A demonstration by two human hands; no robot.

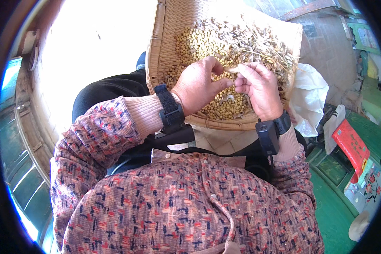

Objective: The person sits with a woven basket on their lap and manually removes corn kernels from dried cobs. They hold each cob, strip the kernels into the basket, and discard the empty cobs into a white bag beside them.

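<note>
A dry soybean pod (231, 69) spans the gap between my two hands, over the beans. My right hand (261, 87) pinches one end of it between thumb and fingers. At the other end, the curled forefinger of my left hand (197, 84) meets the pod or nearly so; its thumb stands apart from that finger, and the remaining fingers are hidden. Below both hands lie loose yellow soybeans (228, 106) in a woven bamboo winnowing basket (163, 44). Dry pods and husks (257, 41) are heaped on the basket's far right side.
Beside the basket on the right hangs a white plastic bag (309, 98). Further right, a red packet (351, 144) with writing lies on green furniture (331, 203). My black-trousered knee (109, 92) is left of the basket. Glare washes out the upper left.
</note>
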